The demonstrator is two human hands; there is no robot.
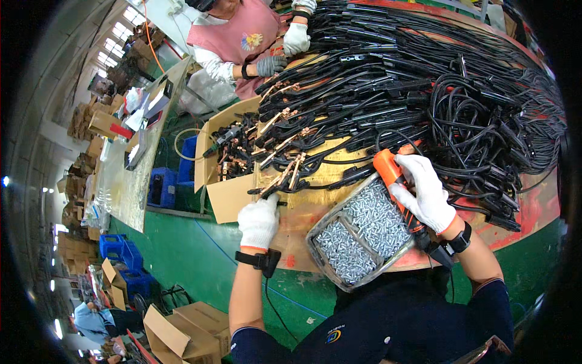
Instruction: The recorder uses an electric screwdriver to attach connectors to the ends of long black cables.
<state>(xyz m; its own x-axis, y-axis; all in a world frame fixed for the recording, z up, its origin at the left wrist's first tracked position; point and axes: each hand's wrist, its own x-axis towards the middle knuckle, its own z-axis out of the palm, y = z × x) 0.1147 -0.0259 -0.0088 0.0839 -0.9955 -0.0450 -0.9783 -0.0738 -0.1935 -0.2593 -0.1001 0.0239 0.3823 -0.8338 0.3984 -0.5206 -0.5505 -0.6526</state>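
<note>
My right hand, in a white glove, is wrapped round an orange and black power screwdriver. The tool lies slanted over the right edge of a clear two-part tray full of small silver screws. To the left, my white-gloved left hand is closed at the black end of a copper-jawed clamp at the table's near edge; its fingertips are partly hidden. Several more such clamps, with bare copper jaws and black cables, lie beyond that hand.
A carton of copper and black parts stands left of the clamps. Black cables cover the far table, with a tangled heap at right. Across the table, a person in a pink apron works with gloved hands. Blue crates stand on the green floor.
</note>
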